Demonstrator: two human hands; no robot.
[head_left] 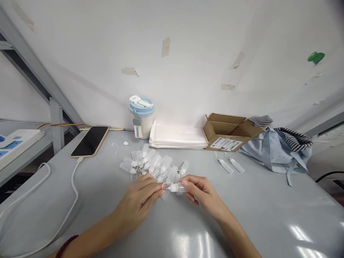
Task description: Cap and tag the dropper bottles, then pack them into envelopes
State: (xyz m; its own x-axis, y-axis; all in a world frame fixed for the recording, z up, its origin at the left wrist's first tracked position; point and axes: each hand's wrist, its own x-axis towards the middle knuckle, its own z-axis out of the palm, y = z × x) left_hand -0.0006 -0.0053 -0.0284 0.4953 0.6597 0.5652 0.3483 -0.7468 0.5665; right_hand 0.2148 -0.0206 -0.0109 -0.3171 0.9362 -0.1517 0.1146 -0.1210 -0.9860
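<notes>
Both of my hands meet over the grey table [258, 215], near its middle. My right hand [200, 191] pinches a small clear plastic bottle [176, 187] lying sideways, its cap end pointing left. My left hand [141, 200] has its fingertips closed on that cap end. Just behind the hands lies a loose pile of several more small clear bottles [154, 164] with white caps.
Two more bottles [229, 165] lie apart at the right. A phone [90, 141] on a white cable, a blue-lidded cup [142, 117], a stack of white bags [177, 136], an open cardboard box [228, 133] and folded clothes [279, 148] line the back.
</notes>
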